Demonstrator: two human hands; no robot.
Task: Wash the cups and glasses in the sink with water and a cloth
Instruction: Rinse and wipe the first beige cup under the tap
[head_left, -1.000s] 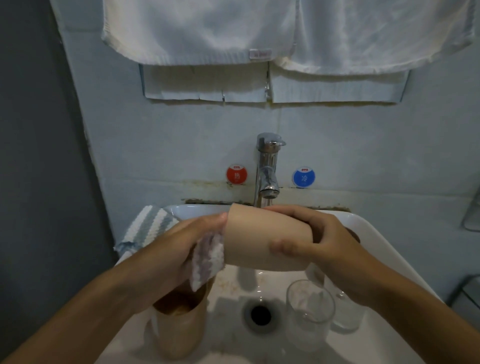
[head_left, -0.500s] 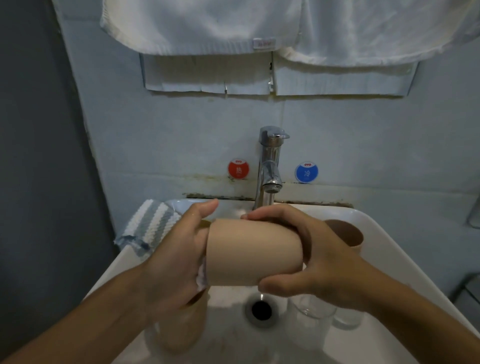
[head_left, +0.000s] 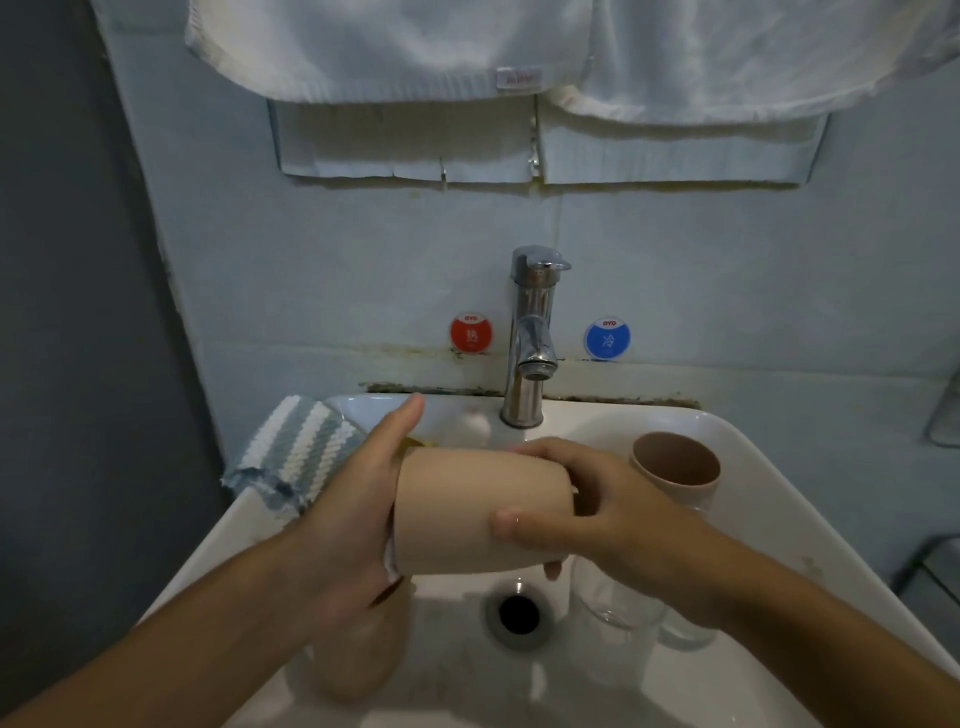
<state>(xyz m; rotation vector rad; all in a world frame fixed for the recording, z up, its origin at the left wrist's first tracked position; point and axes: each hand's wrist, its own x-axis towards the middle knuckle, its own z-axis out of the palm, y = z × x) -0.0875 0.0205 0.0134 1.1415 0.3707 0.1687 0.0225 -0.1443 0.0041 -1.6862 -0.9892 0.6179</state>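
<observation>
A tan cup (head_left: 480, 512) is gripped sideways over the sink (head_left: 769, 499) by the right hand (head_left: 602, 512). A white cloth (head_left: 390, 562) is pressed into its mouth by the left hand (head_left: 353, 514), fingers hidden. Glasses (head_left: 618, 608) stand below; a second cup (head_left: 675, 465) sits behind, on the right.

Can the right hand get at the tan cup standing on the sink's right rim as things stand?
Probably not right away: the right hand grips the tan cup held sideways. The rim cup stands just behind it with nothing between, so once freed, the way looks open.
</observation>
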